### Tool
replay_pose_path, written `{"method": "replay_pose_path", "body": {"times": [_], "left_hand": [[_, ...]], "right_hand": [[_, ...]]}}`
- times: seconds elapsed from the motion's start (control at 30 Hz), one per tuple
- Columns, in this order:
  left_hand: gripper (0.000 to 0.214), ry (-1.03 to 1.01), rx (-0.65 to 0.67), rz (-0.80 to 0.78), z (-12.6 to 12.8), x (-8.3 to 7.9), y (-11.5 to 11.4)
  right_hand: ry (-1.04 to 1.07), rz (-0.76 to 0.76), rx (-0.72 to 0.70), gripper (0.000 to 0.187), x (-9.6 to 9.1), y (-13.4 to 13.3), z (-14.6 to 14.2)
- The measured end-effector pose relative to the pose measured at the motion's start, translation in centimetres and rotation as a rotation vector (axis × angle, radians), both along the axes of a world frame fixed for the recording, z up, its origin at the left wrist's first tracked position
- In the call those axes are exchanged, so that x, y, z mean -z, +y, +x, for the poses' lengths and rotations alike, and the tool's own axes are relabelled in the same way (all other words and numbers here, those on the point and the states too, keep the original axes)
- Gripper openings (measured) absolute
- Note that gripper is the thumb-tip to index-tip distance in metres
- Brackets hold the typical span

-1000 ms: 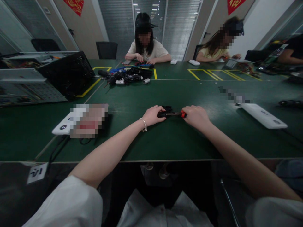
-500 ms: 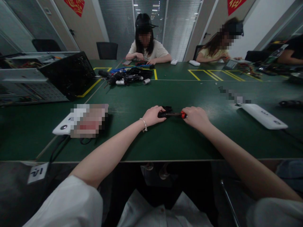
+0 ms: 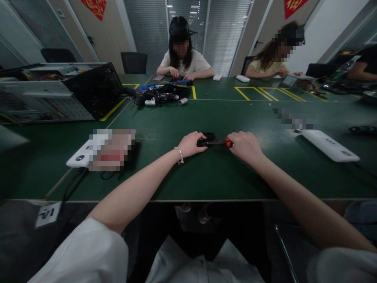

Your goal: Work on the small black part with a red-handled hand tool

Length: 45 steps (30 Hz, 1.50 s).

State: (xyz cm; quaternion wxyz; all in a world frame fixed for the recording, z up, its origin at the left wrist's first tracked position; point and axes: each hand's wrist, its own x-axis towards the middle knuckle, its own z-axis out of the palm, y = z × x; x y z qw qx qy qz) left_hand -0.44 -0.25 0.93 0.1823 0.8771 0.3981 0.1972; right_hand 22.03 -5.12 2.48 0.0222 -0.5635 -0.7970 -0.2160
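Head view, centre of the frame: the left hand (image 3: 191,144) is gripping a small black part (image 3: 208,136) with its fingers curled shut, pressing it onto the dark green bench (image 3: 206,177). The right hand (image 3: 244,145) is wrapping closed around the handle of a slim black screwdriver (image 3: 216,143) with a red collar, whose shaft is bridging both hands. The part is looking light, rigid and prone to skidding, so pinching its sides low seems best. The stiff tool is asking for a handle grip.
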Motion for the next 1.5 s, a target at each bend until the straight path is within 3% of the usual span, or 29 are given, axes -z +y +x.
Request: {"method": "replay_pose_path", "body": {"times": [0.8,1.5], "left_hand": [[0.032,-0.012,0.0,0.017,-0.04,0.34,0.17],[0.032,0.015,0.003,-0.025,-0.05,-0.37,-0.19]], "right_hand": [[-0.007,-0.039,0.027,0.016,-0.04,0.31,0.03],[0.017,-0.05,0.022,0.018,-0.1,0.2,0.06]]}}
